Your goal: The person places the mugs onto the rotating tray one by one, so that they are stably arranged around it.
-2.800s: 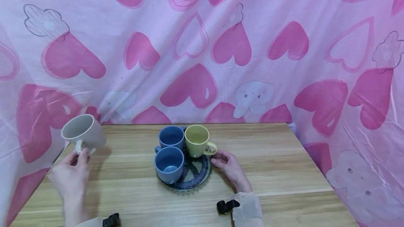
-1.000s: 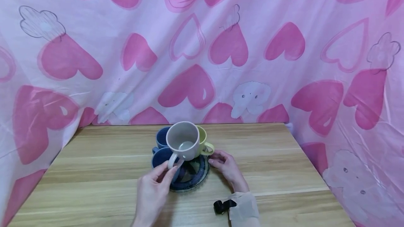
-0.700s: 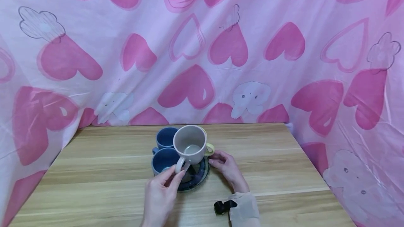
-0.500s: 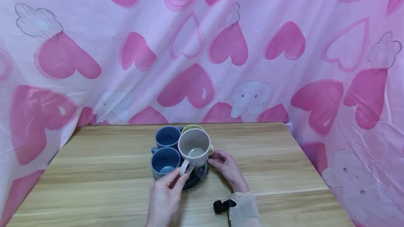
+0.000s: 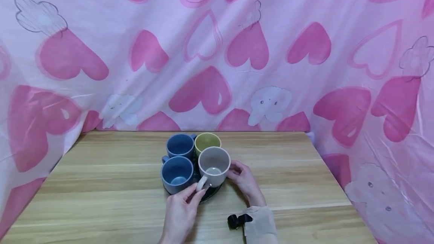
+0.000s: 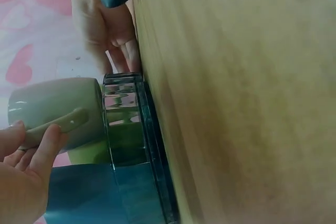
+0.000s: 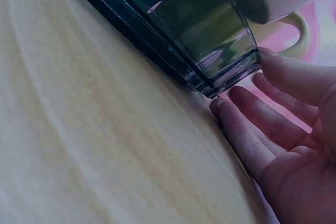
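Note:
My left hand (image 5: 181, 212) pinches the handle of an off-white mug (image 5: 214, 165), holding it upright. In the left wrist view the mug's base is right at the rim of a round clear glass tray (image 6: 126, 114) with a dark bottom. Standing in the tray are a front blue mug (image 5: 177, 174), a back blue mug (image 5: 180, 145) and a yellow-green mug (image 5: 207, 141), partly hidden by the off-white one. At the tray's right edge, my right hand (image 5: 247, 183) holds the glass wall, thumb at the rim and fingertips low by the base.
The tray sits on a wood-grain table (image 5: 305, 183). A pink heart-patterned cloth (image 5: 244, 48) hangs behind the table and along its sides. A black wrist camera (image 5: 239, 221) is strapped to the right sleeve.
My left hand has brought the off-white mug from the far left over the tray, then rightward and lower in front of the yellow-green mug. The right hand has stayed at the tray's edge.

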{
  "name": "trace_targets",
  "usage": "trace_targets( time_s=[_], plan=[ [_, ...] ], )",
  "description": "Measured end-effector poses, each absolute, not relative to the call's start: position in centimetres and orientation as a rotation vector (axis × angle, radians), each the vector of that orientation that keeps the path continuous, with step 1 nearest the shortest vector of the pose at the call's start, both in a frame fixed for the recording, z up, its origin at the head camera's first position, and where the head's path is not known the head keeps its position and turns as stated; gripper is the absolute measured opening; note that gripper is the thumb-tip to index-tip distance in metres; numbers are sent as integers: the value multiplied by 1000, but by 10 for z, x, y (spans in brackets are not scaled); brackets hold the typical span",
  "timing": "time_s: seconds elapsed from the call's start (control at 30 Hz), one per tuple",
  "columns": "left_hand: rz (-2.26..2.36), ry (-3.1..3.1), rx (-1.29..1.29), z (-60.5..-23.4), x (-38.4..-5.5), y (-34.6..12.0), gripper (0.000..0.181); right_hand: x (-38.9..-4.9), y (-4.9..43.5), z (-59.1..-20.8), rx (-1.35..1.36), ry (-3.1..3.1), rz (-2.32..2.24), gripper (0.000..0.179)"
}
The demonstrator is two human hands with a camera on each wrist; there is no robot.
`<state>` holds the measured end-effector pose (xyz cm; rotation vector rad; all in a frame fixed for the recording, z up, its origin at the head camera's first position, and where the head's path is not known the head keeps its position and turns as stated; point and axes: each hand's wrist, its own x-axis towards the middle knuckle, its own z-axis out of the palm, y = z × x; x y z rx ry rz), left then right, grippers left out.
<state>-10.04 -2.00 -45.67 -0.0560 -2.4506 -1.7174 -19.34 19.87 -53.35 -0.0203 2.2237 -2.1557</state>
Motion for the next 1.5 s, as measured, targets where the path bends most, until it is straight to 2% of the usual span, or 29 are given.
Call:
trace_targets(
  time_s=[0.4,0.6,1.0,1.5],
  plan=[
    [-1732,-2602,31,-463,-102,-26,20,-193,197,-531,-22,2214,-2192,37],
    [-1713,-2580,-8,-469,-101,-32,13,-192,198,-530,-16,2220,-2198,35],
    [-1857,-2654,-148,-467,-108,-43,18,-191,196,-530,-52,2236,-2194,35],
    [-1747,-2748,-117,-465,-111,-45,16,-195,196,-535,-35,2230,-2185,34]
  ],
)
